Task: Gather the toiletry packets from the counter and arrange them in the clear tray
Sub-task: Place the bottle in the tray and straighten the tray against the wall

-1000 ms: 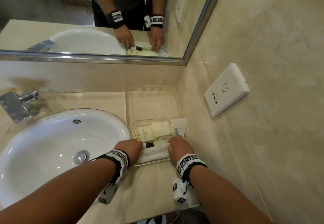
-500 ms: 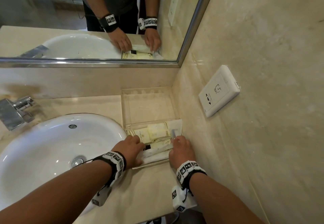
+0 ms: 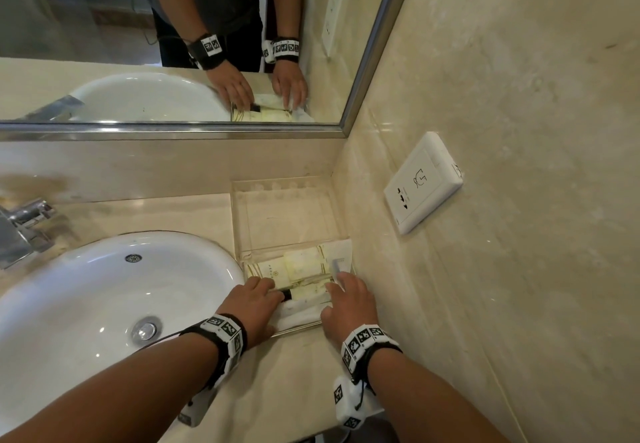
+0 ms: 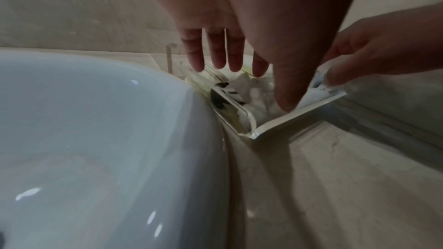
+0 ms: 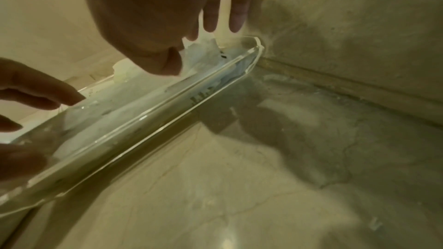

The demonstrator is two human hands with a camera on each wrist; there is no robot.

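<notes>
Both hands, the left hand (image 3: 254, 307) and right hand (image 3: 349, 307), lie with straight fingers on the toiletry packets (image 3: 304, 274), gripping nothing. The packets fill the near end of the clear tray (image 3: 239, 220) in the counter's (image 3: 287, 383) right back corner.

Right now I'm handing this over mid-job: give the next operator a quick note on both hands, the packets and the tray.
Left hand: open, fingers straight, on the packets at the tray's near left.
Right hand: open, fingers resting on the packets at the near right.
Toiletry packets: all those in view lie in the near end of the clear tray, which sits in the counter corner beside the sink; they overlap loosely.
Done: gathering, as far as the views show.
Left: straighten the packets, then lift both hands away.
</notes>
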